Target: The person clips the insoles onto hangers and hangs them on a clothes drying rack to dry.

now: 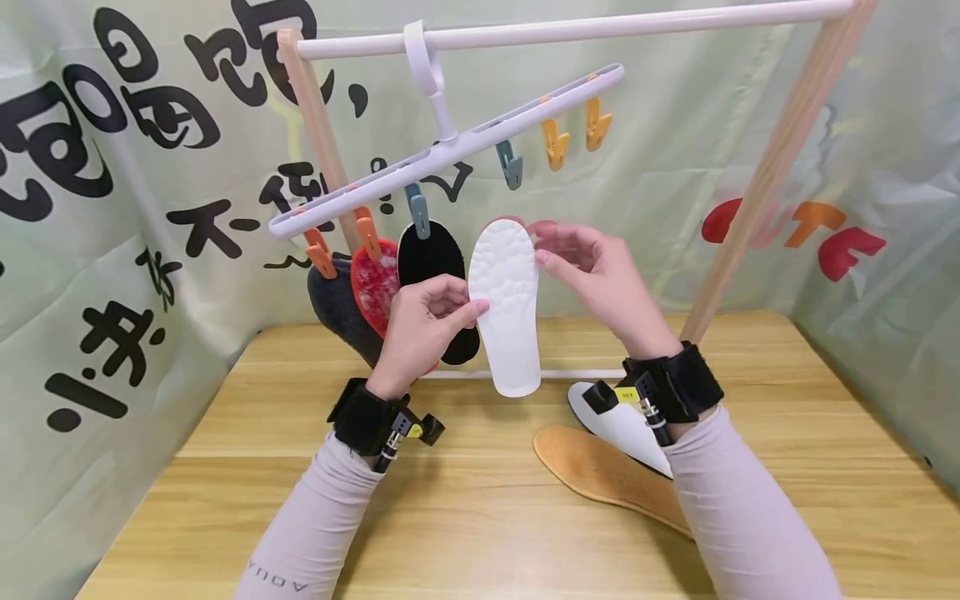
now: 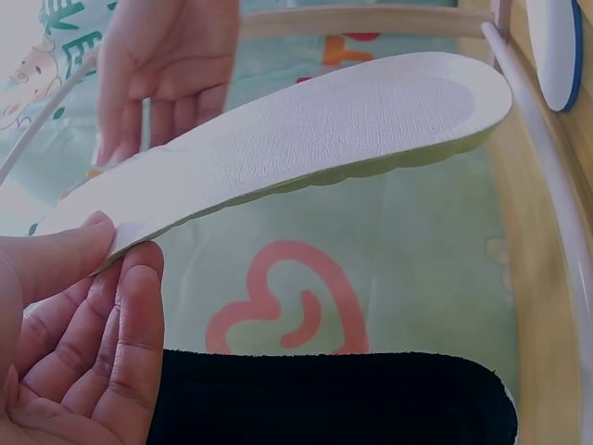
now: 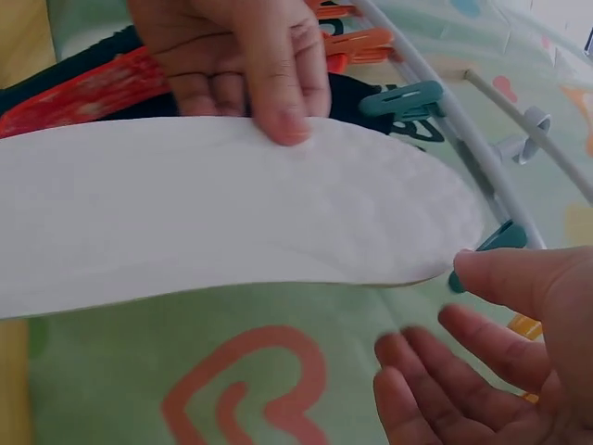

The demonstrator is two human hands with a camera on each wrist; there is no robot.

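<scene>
A white insole [image 1: 508, 333] with a bumpy upper part hangs upright below the clip hanger. My left hand [image 1: 429, 323] pinches its left edge between thumb and fingers. At the insole's upper right is my right hand [image 1: 600, 275], whose thumb [image 3: 500, 278] comes close to the edge while the other fingers stand apart from it. Whether that thumb touches I cannot tell. On the white hanger [image 1: 450, 150], a teal clip [image 1: 417, 212] bears a black insole [image 1: 431, 258], and orange clips [image 1: 366, 232] bear a red fuzzy insole [image 1: 373, 279] and a dark grey one [image 1: 333, 304].
Nothing hangs from another teal clip [image 1: 510, 165] and two yellow clips [image 1: 555, 146]. The hanger tilts from a rack's white bar [image 1: 600, 29] with wooden posts [image 1: 780, 167]. A tan insole [image 1: 592, 467] and a white dark-edged insole [image 1: 626, 429] lie on the wooden table [image 1: 465, 517].
</scene>
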